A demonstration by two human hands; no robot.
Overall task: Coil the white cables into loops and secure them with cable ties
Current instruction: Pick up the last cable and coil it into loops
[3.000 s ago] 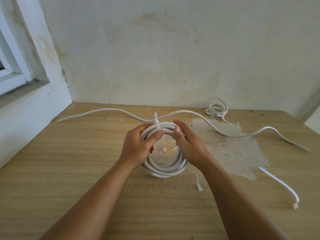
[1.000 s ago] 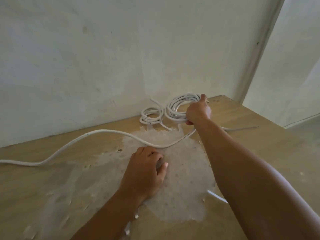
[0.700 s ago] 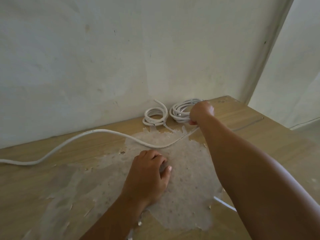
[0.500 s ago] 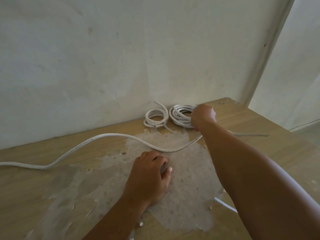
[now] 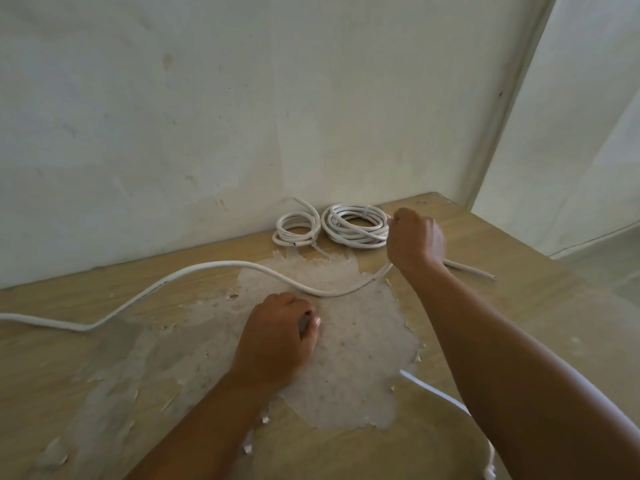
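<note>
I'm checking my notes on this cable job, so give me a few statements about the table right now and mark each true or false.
1. Two coils lie by the wall. True.
2. The right hand is beside the smaller coil. False: it is at the larger one.
3. A loose cable crosses the table. True.
4. The left hand holds that cable. False: it rests fisted on the table, short of it.

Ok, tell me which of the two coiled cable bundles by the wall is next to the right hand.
The larger coil, the right one of the pair. The right hand is at its edge, while the smaller coil lies farther left.
</note>
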